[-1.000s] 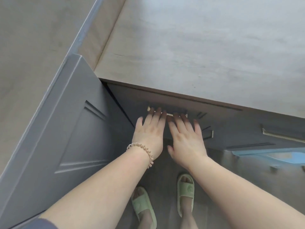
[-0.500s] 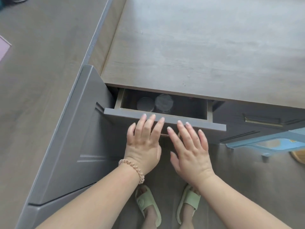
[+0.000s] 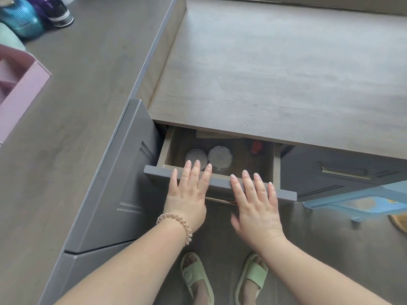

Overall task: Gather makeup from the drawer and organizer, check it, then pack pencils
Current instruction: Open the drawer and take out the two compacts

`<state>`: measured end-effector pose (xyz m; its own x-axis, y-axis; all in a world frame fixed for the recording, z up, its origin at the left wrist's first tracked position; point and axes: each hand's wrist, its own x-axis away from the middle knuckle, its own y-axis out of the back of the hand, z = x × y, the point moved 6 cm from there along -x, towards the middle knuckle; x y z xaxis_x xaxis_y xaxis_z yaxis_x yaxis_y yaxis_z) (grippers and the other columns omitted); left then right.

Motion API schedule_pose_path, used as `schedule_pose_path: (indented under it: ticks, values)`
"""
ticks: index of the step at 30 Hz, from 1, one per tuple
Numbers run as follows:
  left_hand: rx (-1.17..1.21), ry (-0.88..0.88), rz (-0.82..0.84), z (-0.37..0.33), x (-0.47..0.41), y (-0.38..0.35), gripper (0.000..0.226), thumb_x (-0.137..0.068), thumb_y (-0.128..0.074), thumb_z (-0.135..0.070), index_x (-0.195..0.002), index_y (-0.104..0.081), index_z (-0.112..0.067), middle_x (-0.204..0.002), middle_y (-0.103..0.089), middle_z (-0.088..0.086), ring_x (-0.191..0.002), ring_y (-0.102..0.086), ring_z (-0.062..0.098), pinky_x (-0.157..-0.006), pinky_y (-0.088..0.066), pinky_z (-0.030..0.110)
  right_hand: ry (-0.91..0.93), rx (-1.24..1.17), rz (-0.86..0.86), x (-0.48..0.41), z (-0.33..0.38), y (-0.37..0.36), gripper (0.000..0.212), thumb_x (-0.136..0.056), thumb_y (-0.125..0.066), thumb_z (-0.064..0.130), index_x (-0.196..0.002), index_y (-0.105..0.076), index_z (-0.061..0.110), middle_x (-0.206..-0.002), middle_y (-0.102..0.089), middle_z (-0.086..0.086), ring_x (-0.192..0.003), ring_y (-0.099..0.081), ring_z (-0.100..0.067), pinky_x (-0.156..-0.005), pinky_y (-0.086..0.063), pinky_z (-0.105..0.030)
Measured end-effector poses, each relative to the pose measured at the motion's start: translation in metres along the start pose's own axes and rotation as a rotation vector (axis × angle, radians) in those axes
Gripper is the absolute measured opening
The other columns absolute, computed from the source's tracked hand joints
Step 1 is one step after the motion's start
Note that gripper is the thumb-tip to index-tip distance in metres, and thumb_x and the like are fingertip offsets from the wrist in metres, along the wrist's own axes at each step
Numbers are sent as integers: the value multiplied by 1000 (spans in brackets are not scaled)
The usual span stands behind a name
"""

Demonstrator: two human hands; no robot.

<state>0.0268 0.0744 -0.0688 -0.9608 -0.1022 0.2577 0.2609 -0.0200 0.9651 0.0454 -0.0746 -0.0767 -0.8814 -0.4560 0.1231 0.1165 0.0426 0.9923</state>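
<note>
From the head camera, looking down: the drawer is a grey painted box with a flat slab front and pale wooden sides, pulled partly out from under the desk top, whose surface is matt, grey-brown wood grain; inside sit two round, flat-topped silvery jars side by side at the near left, a small red item at the far right (too blurred to name), and the edge of a flat tan thing at the far side, mostly hidden under the desk top; the left hand lies flat with fingers spread over the drawer front, fingertips reaching past its top edge and covering part of the left jar, gripping nothing; the right hand is likewise flat and unclenched on the front, just right of the left, holding nothing; a coiled beige hair tie circles the left wrist; a brass bar handle shows on the neighbouring drawer to the right; a pink compartmented organizer stands on the side counter at the far left, with a ribbed teal vessel beyond it; pale green slippers stand on the dark floor below
</note>
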Motion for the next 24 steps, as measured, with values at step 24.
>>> schedule_pose_path:
  ticks: [24]
  values:
    - [0,-109,150,2,100,-11,84,-93,-36,-27,-138,34,-22,-157,22,6,-145,18,24,-115,5,50,184,-56,49,87,22,6,73,-74,-52,50,-140,-38,22,-140,-51,-7,-127,-50,-28,-107,-23,-48]
